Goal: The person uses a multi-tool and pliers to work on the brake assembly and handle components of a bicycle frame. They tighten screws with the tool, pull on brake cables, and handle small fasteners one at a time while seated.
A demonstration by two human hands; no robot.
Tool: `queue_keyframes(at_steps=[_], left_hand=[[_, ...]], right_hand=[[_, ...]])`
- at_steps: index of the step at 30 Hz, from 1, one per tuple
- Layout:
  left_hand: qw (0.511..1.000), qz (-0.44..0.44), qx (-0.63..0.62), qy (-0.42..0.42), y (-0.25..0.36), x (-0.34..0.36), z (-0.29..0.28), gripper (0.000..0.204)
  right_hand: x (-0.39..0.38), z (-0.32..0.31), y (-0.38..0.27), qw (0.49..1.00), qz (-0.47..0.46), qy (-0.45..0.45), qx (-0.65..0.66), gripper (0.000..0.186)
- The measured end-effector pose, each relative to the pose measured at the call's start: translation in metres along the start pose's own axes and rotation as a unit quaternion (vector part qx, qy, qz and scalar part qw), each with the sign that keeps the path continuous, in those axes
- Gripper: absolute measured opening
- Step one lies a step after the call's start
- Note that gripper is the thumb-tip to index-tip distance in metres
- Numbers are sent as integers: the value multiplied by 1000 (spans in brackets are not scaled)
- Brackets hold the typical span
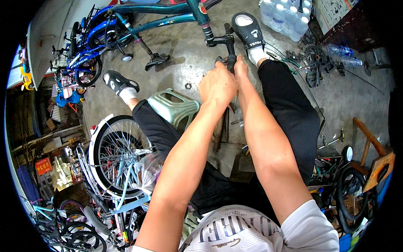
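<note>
A teal bicycle frame (168,19) lies upside down on the concrete floor, its black handlebar (228,40) pointing toward me. My left hand (217,84) is closed around the near end of the handlebar, by the brake lever. My right hand (241,66) touches the same bar end just to the right, fingers wrapped on the grip. What sits under the palms is hidden. My legs in black trousers stretch out on both sides, with black clogs (249,30) on white socks.
A pale green plastic stool (174,105) stands between my knees. A white bicycle wheel (115,153) is at left, blue bicycles (90,40) far left, a pack of water bottles (285,17) top right, drivetrain parts (312,59) and tools (331,143) at right.
</note>
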State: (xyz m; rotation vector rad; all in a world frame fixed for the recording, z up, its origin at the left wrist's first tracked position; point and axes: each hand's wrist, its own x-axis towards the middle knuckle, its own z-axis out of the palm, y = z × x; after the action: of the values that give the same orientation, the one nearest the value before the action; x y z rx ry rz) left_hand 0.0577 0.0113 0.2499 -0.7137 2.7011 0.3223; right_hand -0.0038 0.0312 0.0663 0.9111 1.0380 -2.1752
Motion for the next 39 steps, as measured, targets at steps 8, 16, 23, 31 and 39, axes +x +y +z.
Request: queue_keyframes(at_steps=[8, 16, 23, 31, 39], left_hand=[[999, -29, 15, -26, 14, 5, -6, 38], [998, -42, 40, -39, 25, 14, -3, 41], [998, -43, 50, -16, 25, 26, 7, 42], [988, 146, -33, -35, -40, 64, 13, 39], [908, 102, -363, -181, -71, 70, 30, 36]], right_hand=[[-10, 4, -5, 999, 27, 30, -13, 64], [-15, 0, -1, 992, 77, -42, 90, 70], [-18, 4, -5, 987, 74, -58, 127, 73], [-19, 6, -2, 988, 56, -52, 133, 73], [-26, 2, -8, 989, 58, -43, 129, 71]])
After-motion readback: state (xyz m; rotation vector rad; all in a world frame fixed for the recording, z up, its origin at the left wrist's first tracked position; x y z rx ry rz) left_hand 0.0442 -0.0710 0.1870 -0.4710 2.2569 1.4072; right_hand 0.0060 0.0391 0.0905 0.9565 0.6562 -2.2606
